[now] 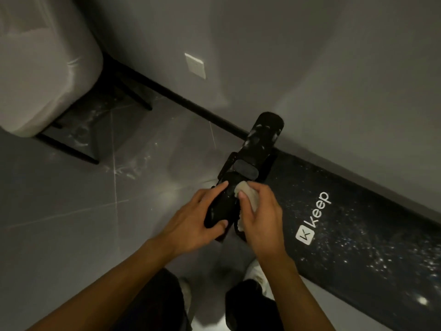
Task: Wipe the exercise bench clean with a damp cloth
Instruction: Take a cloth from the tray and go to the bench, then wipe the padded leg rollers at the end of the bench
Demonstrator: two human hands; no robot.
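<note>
1. The floor (71, 211) is laid with large grey tiles that have a dull sheen, with pale grout lines crossing and whitish smears near the left centre.
2. A plain grey wall (286, 56) runs diagonally from upper left to lower right, edged at its foot by a black skirting strip (202, 111). A white wall plate (195, 65) is set low on the wall.
3. At upper left stands a pale upholstered seat (43, 68) on thin black legs (66, 149).
4. The exercise bench (358, 247) lies along the wall at right; its long black pad carries white "keep" lettering and many light specks.
5. At the bench's near end a black frame holds 2 roller pads: the far roller pad (263, 134), blotched with white marks, points toward the wall, and the near roller pad (220, 206) sits under the hands.
6. The left hand (193, 220) is wrapped around the near roller pad from its left side, fingers over the top and thumb on the lower end, clamped on it.
7. The right hand (260, 216) is closed over a crumpled pale cloth (243, 189), pressing it against the right side of that same pad; cloth shows above the thumb and below the palm.
8. The cloth lies between the right palm and the pad, just beside the left fingertips.
9. Below, dark trouser legs (162, 304) and light shoes (259, 271) show on the tiles.
</note>
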